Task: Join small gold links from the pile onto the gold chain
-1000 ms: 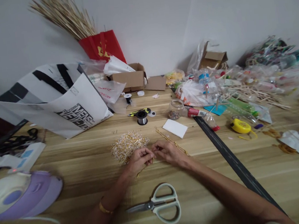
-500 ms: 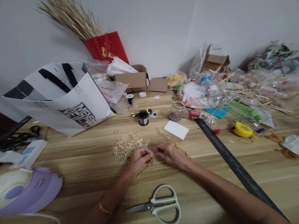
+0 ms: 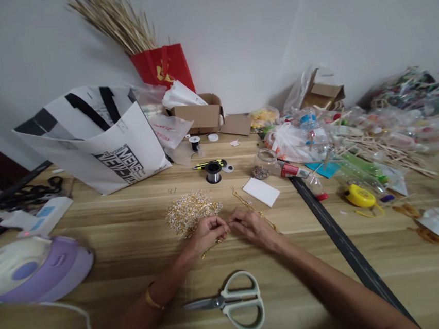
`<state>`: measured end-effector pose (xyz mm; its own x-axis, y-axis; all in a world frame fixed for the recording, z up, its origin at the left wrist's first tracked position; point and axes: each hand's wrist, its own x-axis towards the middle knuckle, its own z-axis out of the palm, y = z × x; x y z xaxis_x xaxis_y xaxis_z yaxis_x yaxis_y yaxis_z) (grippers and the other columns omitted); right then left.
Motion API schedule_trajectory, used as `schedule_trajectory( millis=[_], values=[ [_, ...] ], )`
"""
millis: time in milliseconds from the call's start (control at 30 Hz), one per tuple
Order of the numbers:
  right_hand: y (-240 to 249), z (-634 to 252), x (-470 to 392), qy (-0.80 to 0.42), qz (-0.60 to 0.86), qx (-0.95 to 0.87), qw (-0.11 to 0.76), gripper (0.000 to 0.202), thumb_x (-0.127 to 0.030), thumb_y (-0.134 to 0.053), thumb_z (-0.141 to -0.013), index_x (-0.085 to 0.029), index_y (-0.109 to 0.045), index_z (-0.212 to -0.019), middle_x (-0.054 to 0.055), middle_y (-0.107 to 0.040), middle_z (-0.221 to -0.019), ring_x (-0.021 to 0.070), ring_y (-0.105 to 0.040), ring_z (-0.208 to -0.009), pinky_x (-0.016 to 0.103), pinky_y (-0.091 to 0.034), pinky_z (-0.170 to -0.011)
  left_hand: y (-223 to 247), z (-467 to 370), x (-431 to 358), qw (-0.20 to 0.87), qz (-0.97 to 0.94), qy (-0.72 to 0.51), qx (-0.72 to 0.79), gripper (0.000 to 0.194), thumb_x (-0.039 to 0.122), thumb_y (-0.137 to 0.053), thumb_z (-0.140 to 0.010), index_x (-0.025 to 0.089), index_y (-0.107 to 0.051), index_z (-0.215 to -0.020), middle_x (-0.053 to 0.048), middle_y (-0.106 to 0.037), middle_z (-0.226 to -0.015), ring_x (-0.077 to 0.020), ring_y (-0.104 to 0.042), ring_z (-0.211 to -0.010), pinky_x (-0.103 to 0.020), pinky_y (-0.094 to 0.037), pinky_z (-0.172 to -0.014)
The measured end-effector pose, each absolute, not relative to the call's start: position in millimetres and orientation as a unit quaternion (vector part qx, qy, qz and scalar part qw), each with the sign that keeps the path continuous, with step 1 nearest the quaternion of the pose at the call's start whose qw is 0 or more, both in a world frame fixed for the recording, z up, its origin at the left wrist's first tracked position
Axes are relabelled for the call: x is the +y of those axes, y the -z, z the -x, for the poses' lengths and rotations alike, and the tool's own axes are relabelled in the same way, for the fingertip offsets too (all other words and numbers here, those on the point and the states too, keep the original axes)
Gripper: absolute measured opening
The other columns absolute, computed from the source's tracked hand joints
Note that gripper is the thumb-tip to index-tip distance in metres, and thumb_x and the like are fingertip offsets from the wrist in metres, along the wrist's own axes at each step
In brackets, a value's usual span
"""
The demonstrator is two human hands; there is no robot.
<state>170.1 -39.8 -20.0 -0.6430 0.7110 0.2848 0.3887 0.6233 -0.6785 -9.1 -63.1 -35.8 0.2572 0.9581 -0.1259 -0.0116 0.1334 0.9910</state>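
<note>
- Where the table's [image 3: 98, 279] near edge lies closest to me, pale-handled scissors [image 3: 233, 302] rest at six o'clock, blades pointing to nine o'clock.
- Just beyond, my left hand [image 3: 207, 233] and right hand [image 3: 252, 225] meet fingertip to fingertip, both curled narrow, pinching a thin gold wire piece [image 3: 212, 246]; what exactly sits between the fingertips is too small to tell.
- A gold chain [image 3: 252, 209] runs from under my right hand toward one o'clock.
- At eleven o'clock of my left hand, touching it, sits the gold beaded ornament [image 3: 191, 211].
- Farther, at twelve o'clock, stands a wire spool [image 3: 213, 172]; a white card [image 3: 261, 191] lies at one o'clock.
- A white shopping bag [image 3: 100, 139] stands far off at ten o'clock.
</note>
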Motion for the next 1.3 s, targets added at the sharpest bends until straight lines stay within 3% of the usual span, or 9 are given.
schedule_trajectory(
  millis=[400,833,1300],
  values=[
    [18.3,-171.1,-39.1,-0.288,0.317,-0.864,0.263,0.015,-0.022,-0.046,-0.090,-0.016,-0.059,-0.084,0.005,-0.060,-0.079,0.0144,-0.054,-0.073,0.025,-0.041,-0.068,37.6,9.5,-60.5,0.598,-0.512,-0.406,0.464,0.031,0.041,-0.073,-0.061,0.012,-0.062,-0.066,0.000,-0.057,-0.055,-0.0093,-0.051,-0.050,-0.022,-0.040,-0.052],
    [18.7,-171.4,-42.1,-0.309,0.341,-0.843,0.278,0.011,-0.025,-0.048,-0.088,-0.018,-0.054,-0.096,0.002,-0.059,-0.080,0.0131,-0.054,-0.071,0.023,-0.041,-0.064,35.1,7.4,-63.7,0.587,-0.520,-0.404,0.470,0.026,0.035,-0.069,-0.064,0.011,-0.058,-0.065,0.002,-0.055,-0.053,-0.0078,-0.049,-0.047,-0.020,-0.037,-0.047],
    [23.0,-169.7,-42.3,-0.295,0.354,-0.847,0.265,0.009,-0.024,-0.050,-0.087,-0.017,-0.055,-0.092,0.003,-0.060,-0.080,0.0128,-0.055,-0.071,0.023,-0.042,-0.063,36.6,4.4,-64.4,0.580,-0.557,-0.352,0.479,0.013,0.023,-0.061,-0.067,0.012,-0.059,-0.061,0.003,-0.051,-0.050,-0.0070,-0.045,-0.047,-0.018,-0.033,-0.046]
  ],
)
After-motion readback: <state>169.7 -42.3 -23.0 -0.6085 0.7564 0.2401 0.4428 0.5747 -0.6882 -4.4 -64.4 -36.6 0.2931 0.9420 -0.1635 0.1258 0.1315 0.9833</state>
